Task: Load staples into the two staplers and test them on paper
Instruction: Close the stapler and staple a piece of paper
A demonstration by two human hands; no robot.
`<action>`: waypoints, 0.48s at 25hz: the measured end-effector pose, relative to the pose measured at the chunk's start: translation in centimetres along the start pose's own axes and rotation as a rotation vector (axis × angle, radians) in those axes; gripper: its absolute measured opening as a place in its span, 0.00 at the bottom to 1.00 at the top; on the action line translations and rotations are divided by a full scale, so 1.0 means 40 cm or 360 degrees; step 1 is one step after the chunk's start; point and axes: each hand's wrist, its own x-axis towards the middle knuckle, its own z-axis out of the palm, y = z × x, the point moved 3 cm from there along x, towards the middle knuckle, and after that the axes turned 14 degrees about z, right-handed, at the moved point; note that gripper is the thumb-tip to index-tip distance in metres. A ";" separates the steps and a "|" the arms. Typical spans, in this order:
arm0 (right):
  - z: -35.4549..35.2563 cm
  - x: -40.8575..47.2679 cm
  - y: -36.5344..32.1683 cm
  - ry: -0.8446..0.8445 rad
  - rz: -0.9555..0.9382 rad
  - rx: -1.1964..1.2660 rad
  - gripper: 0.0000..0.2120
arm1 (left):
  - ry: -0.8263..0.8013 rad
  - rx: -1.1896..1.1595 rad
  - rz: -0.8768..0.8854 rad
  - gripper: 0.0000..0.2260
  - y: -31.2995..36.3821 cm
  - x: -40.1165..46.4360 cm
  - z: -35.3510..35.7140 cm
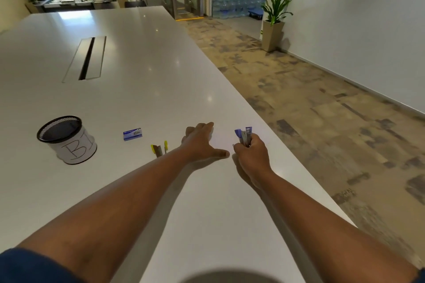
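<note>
Near the counter's (142, 71) right edge, the right grip (251, 153) is curled around a blue stapler (244, 135). At its nine o'clock the left grip (202, 142) lies flat, fingers spread; a yellow stapler (158, 149) and staple box (132, 134) sit beyond it.

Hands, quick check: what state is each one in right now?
Left hand: open, fingers straight, flat on the white table, holding nothing.
Right hand: closed, fingers curled round the blue stapler.
</note>
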 end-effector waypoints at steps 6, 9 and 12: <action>-0.008 0.009 0.010 -0.0019 0.0032 0.0149 0.03 | -0.0090 -0.0099 0.0049 0.35 0.021 0.030 -0.022; -0.010 0.008 0.011 0.0009 0.0014 0.0126 0.03 | 0.0051 -0.0139 0.0179 0.21 0.037 0.018 -0.020; -0.004 0.002 -0.008 -0.0027 0.0021 0.0147 0.06 | 0.0223 -0.0406 0.0161 0.08 0.037 -0.021 -0.026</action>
